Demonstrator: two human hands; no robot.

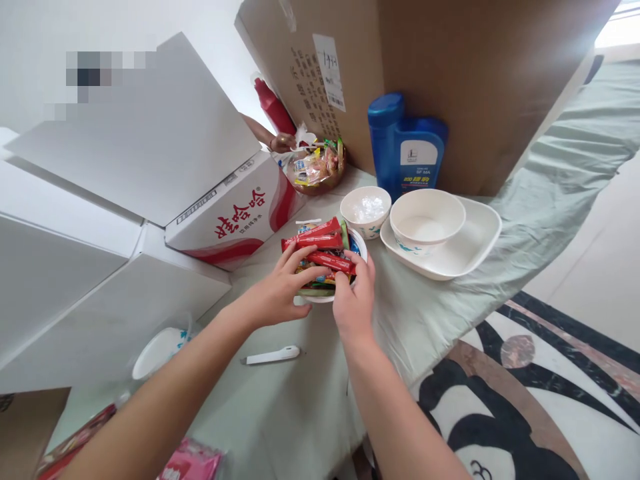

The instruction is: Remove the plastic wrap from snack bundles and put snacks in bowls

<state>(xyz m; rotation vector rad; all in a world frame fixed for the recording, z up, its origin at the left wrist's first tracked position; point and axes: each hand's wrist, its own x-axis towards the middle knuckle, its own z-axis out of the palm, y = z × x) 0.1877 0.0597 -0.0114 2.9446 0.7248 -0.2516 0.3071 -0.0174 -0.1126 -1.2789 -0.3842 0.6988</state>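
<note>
A white bowl (361,248) heaped with wrapped snacks stands mid-table. Red snack sticks (320,235) lie across its top. My left hand (280,293) rests on the near left of the pile, fingers spread over the wrappers. My right hand (356,299) pinches the end of one red snack stick (334,261) at the bowl's front edge. Just behind stand a small white bowl (366,211) with clear wrappers inside and a larger empty white bowl (428,220) on a white plate (475,241).
A blue jug (406,151) stands before a big cardboard box (450,73). White cartons (235,213) fill the left. Another person's hand (283,141) reaches near a brown snack bowl (317,171). A white utility knife (273,355), a lidded white bowl (159,349) and pink packets (193,461) lie nearer me.
</note>
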